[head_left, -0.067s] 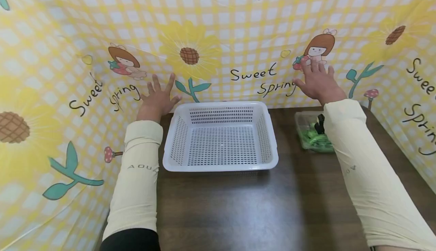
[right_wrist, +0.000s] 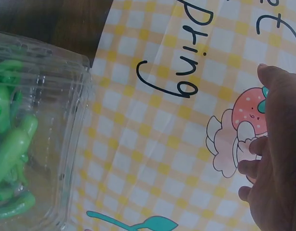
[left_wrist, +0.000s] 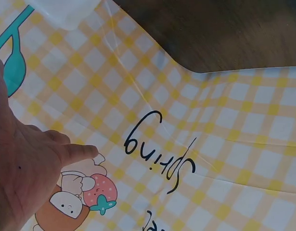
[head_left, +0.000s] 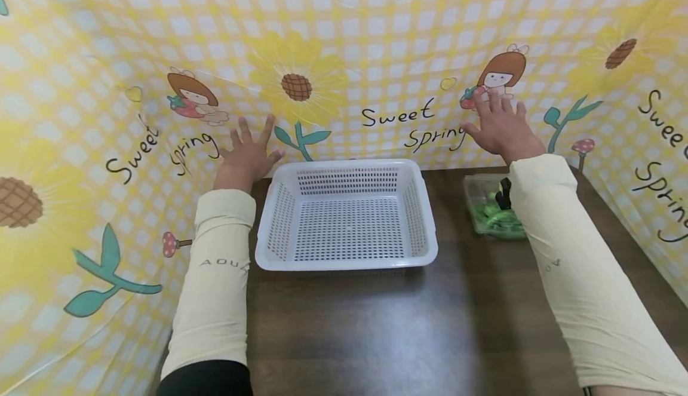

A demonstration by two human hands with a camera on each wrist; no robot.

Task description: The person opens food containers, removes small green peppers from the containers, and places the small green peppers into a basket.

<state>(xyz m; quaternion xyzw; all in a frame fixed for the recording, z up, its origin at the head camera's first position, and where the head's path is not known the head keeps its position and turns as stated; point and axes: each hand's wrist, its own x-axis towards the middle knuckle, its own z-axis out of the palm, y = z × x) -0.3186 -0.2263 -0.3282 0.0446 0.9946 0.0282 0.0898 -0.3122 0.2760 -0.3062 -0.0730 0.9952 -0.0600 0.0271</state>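
Observation:
My left hand (head_left: 245,156) is raised with its fingers spread, beside the far left corner of a white perforated plastic basket (head_left: 346,264). In the left wrist view the palm (left_wrist: 22,163) faces the camera and holds nothing. My right hand (head_left: 504,128), fingers also spread and holding nothing, is above and behind a clear plastic box (head_left: 476,220). Shiny light-green, elongated pieces (right_wrist: 14,149) lie in that box, whose wall (right_wrist: 73,130) shows close up in the right wrist view. The right sleeve hides part of the box. Nothing lies inside the basket.
A dark brown wooden table (head_left: 355,330) carries the basket and the box. Yellow checked cloth (head_left: 365,43) printed with flowers and lettering rises behind it and along both sides. A black piece (head_left: 503,194) shows at the box beside the right cuff.
Both hands keep their spread pose. The whole head view has shifted very slightly; basket and box stay where they were on the table.

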